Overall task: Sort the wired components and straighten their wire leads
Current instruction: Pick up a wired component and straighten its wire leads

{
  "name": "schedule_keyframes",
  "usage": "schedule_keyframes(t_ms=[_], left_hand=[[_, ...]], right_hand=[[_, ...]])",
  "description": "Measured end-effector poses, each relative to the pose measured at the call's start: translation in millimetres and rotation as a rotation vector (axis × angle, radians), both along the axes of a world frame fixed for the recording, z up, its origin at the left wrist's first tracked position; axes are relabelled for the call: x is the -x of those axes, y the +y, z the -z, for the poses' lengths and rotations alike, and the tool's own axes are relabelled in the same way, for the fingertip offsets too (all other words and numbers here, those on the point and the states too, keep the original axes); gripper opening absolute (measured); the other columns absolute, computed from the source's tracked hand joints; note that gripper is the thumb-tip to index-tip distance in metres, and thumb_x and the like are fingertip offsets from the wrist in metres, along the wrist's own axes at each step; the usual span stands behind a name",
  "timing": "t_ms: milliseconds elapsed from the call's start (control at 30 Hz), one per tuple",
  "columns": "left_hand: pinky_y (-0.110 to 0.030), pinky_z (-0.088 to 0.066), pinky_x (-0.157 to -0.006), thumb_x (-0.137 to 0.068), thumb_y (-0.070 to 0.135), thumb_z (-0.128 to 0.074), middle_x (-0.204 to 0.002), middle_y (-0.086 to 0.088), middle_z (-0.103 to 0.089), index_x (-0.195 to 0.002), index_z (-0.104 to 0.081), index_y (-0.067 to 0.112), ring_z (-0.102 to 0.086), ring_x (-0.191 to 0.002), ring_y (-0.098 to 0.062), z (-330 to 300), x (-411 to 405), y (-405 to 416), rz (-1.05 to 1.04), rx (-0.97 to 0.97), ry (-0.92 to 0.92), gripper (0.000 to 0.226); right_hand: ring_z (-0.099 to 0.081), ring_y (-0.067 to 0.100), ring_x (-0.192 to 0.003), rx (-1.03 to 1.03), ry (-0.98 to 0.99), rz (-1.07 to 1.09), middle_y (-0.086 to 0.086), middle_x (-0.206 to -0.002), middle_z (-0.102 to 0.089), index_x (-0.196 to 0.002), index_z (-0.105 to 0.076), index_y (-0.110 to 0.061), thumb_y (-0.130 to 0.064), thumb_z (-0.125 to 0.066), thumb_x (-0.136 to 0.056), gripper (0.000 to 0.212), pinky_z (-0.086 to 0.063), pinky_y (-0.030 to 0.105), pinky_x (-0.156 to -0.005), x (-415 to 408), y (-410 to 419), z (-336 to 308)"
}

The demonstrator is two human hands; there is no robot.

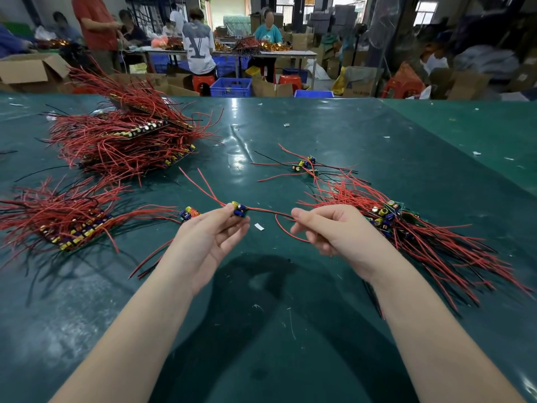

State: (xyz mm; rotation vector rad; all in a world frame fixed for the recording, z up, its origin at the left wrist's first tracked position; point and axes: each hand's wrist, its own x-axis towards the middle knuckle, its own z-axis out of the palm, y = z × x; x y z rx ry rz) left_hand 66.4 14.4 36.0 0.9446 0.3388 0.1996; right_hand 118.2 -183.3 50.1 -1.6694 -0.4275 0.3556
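Left hand (213, 232) pinches component (239, 210) | right hand (328, 226) pinches lead (271, 211) | piles (122, 138) flank

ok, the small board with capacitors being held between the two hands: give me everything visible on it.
The small green board with yellow and blue cylindrical capacitors is held above the dark green table mat, pinched by the left hand at its fingertips. Thin red leads run from it both ways: two fan up-left and hang free, and others run right to the right hand, which pinches them and draws them roughly straight. Beyond that pinch a red lead curls down in a loop.
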Motion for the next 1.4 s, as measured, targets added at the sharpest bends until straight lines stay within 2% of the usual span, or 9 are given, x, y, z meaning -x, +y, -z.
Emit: schedule_keyframes(t_ms=[133, 267, 400, 500, 700, 900, 1100, 1300, 1400], left_hand=[[-0.024, -0.059, -0.07, -0.093, 0.006, -0.056, -0.074, -0.008, -0.071, -0.081, -0.067, -0.001, -0.071, -0.073, -0.018, -0.7, 1.1, 0.9, -0.046, -0.061, -0.065, 0.017], [-0.027, -0.058, -0.08, -0.093, 0.005, -0.055, -0.076, -0.008, -0.07, -0.084, -0.066, -0.002, -0.068, -0.076, -0.016, 0.4, 2.1, -5.3, -0.053, -0.145, -0.089, 0.016], [-0.03, -0.057, -0.084, -0.094, 0.006, -0.055, -0.077, -0.007, -0.07, -0.086, -0.065, -0.002, -0.068, -0.077, -0.017, -1.5, 1.9, -1.8, -0.096, -0.126, -0.101, 0.015], [-0.031, -0.057, -0.085, -0.094, 0.006, -0.055, -0.081, -0.009, -0.07, -0.087, -0.065, -0.003, -0.066, -0.083, -0.02, -1.7, 1.1, -0.3, -0.123, -0.107, -0.103, 0.015], [-0.029, -0.058, -0.082, -0.094, 0.007, -0.057, -0.079, -0.008, -0.069, -0.084, -0.066, -0.001, -0.065, -0.083, -0.02, 1.0, 1.0, -4.3, -0.138, -0.149, -0.119, 0.016], [-0.027, -0.058, -0.08, -0.094, 0.007, -0.057, -0.08, -0.007, -0.071, -0.09, -0.065, -0.003, -0.066, -0.084, -0.02, -1.3, -0.2, 5.3, -0.178, -0.102, -0.142, 0.013], [-0.026, -0.057, -0.08, -0.094, 0.007, -0.058, -0.083, -0.008, -0.07, -0.09, -0.065, -0.002, -0.066, -0.084, -0.018, 1.2, -1.5, 0.2, -0.181, -0.177, -0.158, 0.012], [-0.029, -0.058, -0.083, -0.094, 0.008, -0.058, -0.079, -0.005, -0.072, -0.091, -0.064, -0.002, -0.066, -0.084, -0.02, 1.4, -2.1, 5.4, -0.188, -0.108, -0.144, 0.012], [-0.027, -0.057, -0.082, -0.094, 0.008, -0.058, -0.081, -0.005, -0.073, -0.091, -0.065, -0.002, -0.067, -0.085, -0.019, 1.2, -1.8, 4.6, -0.175, -0.09, -0.15, 0.013]], right_hand=[[-0.036, 0.01, -0.043, 0.138, -0.098, 0.091, -0.007, -0.047, -0.047, -0.061, -0.073, -0.018, -0.038, -0.069, -0.084, 0.031, -0.029, 0.018, -0.045, -4.3, -6.4, 2.1], [-0.04, 0.001, -0.037, 0.286, -0.255, 0.195, -0.006, -0.04, -0.05, -0.06, -0.073, -0.016, -0.036, -0.071, -0.084, 0.032, -0.03, 0.01, -0.042, -7.1, -5.6, 7.2], [-0.04, 0.007, -0.042, 0.219, -0.172, 0.192, -0.007, -0.045, -0.049, -0.059, -0.073, -0.017, -0.04, -0.071, -0.083, 0.033, -0.035, 0.016, -0.044, -10.6, -10.4, 5.0], [-0.039, 0.007, -0.043, 0.163, -0.125, 0.168, -0.008, -0.044, -0.046, -0.056, -0.072, -0.018, -0.038, -0.073, -0.081, 0.032, -0.032, 0.013, -0.042, -13.7, -16.0, 1.6], [-0.048, 0.009, -0.044, 0.345, -0.261, 0.244, -0.004, -0.044, -0.054, -0.055, -0.07, -0.017, -0.041, -0.073, -0.08, 0.035, -0.042, 0.019, -0.047, -18.9, -14.7, 10.8], [-0.03, 0.013, -0.045, 0.16, -0.159, 0.053, -0.001, -0.047, -0.037, -0.057, -0.066, -0.016, -0.039, -0.067, -0.086, 0.037, -0.03, 0.013, -0.043, -20.1, -21.1, 6.2], [-0.027, 0.007, -0.038, 0.384, -0.341, 0.223, -0.007, -0.04, -0.033, -0.056, -0.068, -0.017, -0.043, -0.07, -0.083, 0.037, -0.024, 0.021, -0.044, -21.9, -20.9, 8.0], [-0.039, 0.008, -0.04, 0.103, -0.125, 0.097, -0.007, -0.044, -0.042, -0.057, -0.061, -0.017, -0.03, -0.062, -0.091, 0.037, -0.036, 0.012, -0.045, -16.9, -21.8, -1.2], [-0.041, 0.007, -0.041, 0.125, -0.155, 0.136, -0.006, -0.044, -0.046, -0.059, -0.06, -0.016, -0.027, -0.063, -0.091, 0.034, -0.037, 0.014, -0.046, -17.9, -20.8, 1.5]])
